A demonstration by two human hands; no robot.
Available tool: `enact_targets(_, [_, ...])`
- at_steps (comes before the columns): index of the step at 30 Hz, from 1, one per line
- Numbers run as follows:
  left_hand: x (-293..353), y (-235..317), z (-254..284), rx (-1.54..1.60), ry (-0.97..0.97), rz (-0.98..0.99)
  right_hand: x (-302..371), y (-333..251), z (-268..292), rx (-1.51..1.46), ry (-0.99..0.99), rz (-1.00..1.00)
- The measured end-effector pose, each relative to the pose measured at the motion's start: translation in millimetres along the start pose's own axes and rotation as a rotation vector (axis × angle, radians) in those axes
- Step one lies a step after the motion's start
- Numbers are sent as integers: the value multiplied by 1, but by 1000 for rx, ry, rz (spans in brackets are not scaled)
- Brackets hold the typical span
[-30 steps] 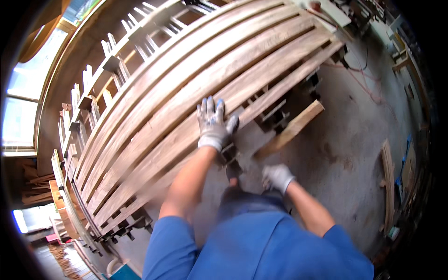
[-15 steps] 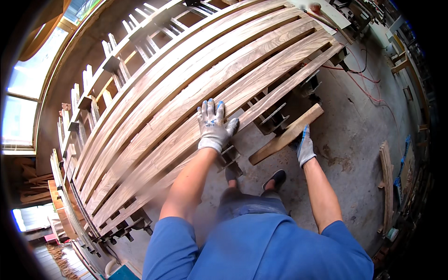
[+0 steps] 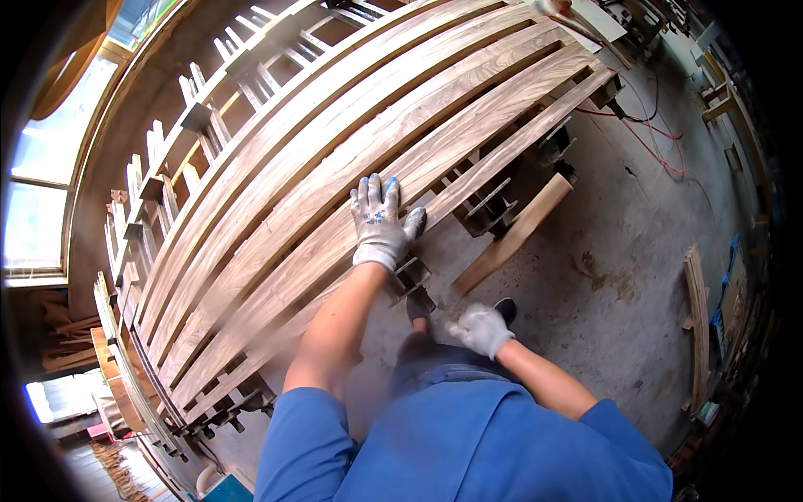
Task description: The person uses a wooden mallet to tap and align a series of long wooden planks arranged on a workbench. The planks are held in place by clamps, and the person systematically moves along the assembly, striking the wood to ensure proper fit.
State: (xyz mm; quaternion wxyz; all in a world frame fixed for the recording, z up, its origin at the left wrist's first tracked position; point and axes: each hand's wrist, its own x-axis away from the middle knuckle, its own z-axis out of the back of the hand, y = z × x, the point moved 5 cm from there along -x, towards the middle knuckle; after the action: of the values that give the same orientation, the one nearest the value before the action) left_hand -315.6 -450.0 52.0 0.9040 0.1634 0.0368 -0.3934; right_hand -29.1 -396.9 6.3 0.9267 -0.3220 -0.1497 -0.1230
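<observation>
A wide row of long brown wooden boards (image 3: 335,142), separated by narrow gaps, lies across a metal clamping rack. My left hand (image 3: 381,222), in a grey glove with blue marks, rests flat on the boards near the closest edge, fingers stretched out. To its right a short wooden bar (image 3: 519,237) slants from the rack's metal clamp (image 3: 489,207) down toward me. My gloved right hand (image 3: 483,331) is closed at the bar's lower end. Blur there partly hides the fingers and their contact with the wood.
Metal clamps jut from the rack's near edge, close to my legs. On the grey floor a red hose (image 3: 661,159) runs at the far right. Narrow wooden strips (image 3: 696,326) lie farther right. Windows (image 3: 38,222) are at the left.
My right hand has moved down and left from the bar's middle to its lower end. The bar has shifted slightly and turned steeper. My left hand stays on the boards.
</observation>
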Motion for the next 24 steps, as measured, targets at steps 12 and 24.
enact_targets(12, [0,-2,2,-7,4,5,-14,195,19,-837,457,-734])
enact_targets(24, [-1,-2,3,-4,-1,6,-53,203,52,-1636,684,-708])
